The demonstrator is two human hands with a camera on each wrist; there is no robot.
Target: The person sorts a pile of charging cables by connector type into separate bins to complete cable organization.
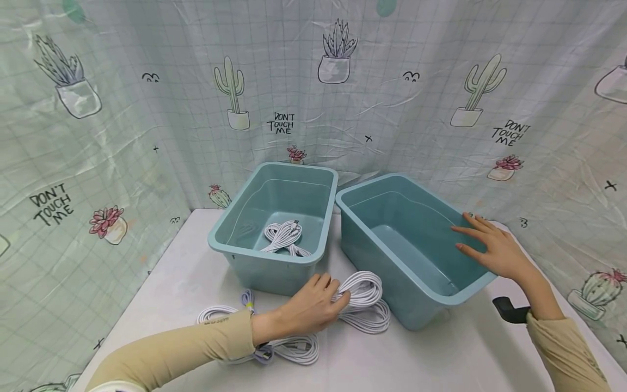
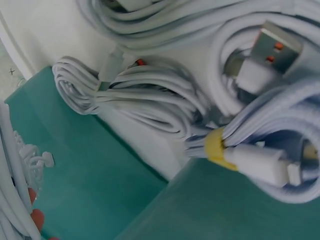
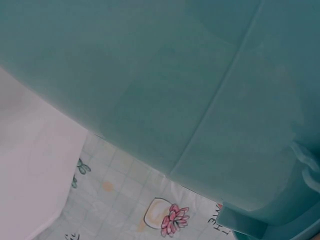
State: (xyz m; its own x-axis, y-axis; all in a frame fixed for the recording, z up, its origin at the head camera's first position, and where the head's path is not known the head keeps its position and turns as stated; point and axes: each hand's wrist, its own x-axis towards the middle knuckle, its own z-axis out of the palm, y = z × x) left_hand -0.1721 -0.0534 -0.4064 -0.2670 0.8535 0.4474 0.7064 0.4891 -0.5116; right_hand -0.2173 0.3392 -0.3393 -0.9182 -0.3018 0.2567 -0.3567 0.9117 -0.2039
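My left hand (image 1: 313, 307) grips a coiled white cable (image 1: 363, 287) between the two bins. Under that coil, another white cable bundle (image 1: 369, 317) lies on the table. In the left wrist view, the held cable (image 2: 12, 190) and a few fingertips (image 2: 37, 219) show at the left edge. My right hand (image 1: 495, 245) is at the right side of the right teal bin (image 1: 416, 286), fingers spread and fairly straight over its rim. Inside the left teal bin (image 1: 266, 256), several bundled white cables (image 1: 284, 235) lie on the floor.
White cable bundles (image 1: 299, 349) lie on the table near my left forearm, partly hidden by it. Among them is a pale purple cable (image 1: 247, 298) with a yellow tie. A USB plug (image 2: 275, 47) shows close up. A patterned curtain (image 1: 313, 109) surrounds the table (image 1: 352, 365).
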